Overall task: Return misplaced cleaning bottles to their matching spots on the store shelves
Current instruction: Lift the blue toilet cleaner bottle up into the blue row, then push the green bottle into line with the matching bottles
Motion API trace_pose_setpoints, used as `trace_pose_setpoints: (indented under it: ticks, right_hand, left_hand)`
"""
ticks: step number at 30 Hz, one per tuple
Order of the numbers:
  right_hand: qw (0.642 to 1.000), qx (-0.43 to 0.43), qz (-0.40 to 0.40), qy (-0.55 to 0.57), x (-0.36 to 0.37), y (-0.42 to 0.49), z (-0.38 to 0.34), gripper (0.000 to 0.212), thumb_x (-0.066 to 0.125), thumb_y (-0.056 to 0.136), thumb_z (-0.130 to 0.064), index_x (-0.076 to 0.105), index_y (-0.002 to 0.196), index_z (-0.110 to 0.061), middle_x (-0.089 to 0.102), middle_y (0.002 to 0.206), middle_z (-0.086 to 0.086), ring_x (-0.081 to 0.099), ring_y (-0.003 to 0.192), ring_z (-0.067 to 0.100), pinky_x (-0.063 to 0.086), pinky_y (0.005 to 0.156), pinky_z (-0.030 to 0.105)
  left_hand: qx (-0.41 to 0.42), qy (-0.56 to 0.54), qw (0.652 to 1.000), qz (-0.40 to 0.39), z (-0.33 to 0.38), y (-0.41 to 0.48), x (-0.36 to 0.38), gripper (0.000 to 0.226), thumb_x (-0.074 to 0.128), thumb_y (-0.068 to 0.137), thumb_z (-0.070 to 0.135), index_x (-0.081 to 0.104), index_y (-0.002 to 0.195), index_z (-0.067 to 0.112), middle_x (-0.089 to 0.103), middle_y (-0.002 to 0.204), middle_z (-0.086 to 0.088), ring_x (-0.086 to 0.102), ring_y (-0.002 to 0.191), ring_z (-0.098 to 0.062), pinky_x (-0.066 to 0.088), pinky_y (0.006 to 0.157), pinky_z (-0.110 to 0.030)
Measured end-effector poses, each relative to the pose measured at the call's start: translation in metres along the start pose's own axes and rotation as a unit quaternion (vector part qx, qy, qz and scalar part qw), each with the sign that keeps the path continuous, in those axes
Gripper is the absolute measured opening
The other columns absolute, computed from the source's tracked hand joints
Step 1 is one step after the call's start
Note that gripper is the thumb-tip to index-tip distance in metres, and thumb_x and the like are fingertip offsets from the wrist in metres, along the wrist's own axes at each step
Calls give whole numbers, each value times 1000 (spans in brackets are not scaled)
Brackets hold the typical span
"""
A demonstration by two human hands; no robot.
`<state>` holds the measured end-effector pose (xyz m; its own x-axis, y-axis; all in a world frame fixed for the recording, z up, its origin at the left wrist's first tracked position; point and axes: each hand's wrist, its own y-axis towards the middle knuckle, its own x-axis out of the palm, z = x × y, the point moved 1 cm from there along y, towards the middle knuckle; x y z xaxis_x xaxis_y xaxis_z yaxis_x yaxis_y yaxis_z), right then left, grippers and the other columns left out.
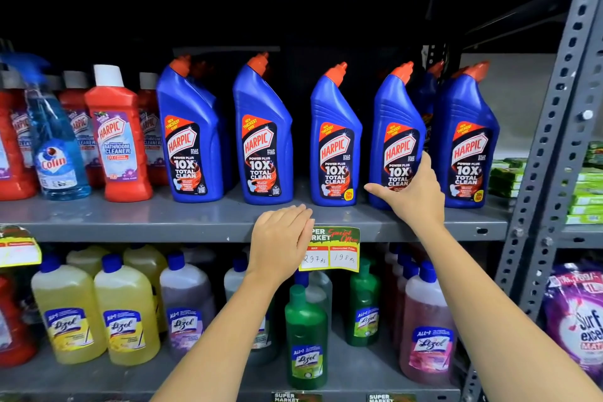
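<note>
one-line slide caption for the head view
Right hand on a blue Harpic bottle in the shelf row, left hand resting at the shelf edge beside the price tag.

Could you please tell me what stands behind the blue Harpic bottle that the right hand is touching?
Behind the blue Harpic bottle with the orange cap, at the right hand, another orange-capped blue bottle peeks out. Its label and base are hidden, and the shelf behind is too dark to make out.
</note>
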<state>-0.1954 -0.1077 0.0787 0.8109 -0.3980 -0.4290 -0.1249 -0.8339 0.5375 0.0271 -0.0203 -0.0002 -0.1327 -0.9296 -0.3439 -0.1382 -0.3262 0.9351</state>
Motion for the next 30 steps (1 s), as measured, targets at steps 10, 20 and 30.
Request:
trace_pose_setpoints:
  ticks: [10, 20, 30]
  right_hand:
    - [995, -45, 33, 86, -3, -9, 7, 108, 80, 72, -44, 15, 153, -14, 41, 148, 10, 42, 135, 26, 39, 109, 46]
    - [961, -212, 92, 153, 57, -159, 79, 22, 59, 82, -8, 60, 103, 1, 55, 94, 15, 51, 86, 21, 46, 78, 29]
    - [984, 19, -162, 68, 151, -245, 133, 85, 77, 73, -36, 36, 141, -8, 47, 130, 9, 47, 124, 26, 42, 104, 42]
  left_hand:
    - [-50, -62, 995, -54, 4, 2, -12, 38, 41, 99, 29, 66, 121, 10, 67, 123, -3, 56, 122, -20, 33, 107, -40]
    - [-110, -96, 975, -167, -3, -175, -16, 51, 27, 103, 36, 36, 147, 12, 24, 158, -12, 17, 147, -29, 15, 117, -51]
    - [-112, -69, 850, -510, -9, -327, 35, 65, 16, 102, 54, 40, 145, 11, 38, 152, -9, 37, 139, -27, 15, 112, -41]
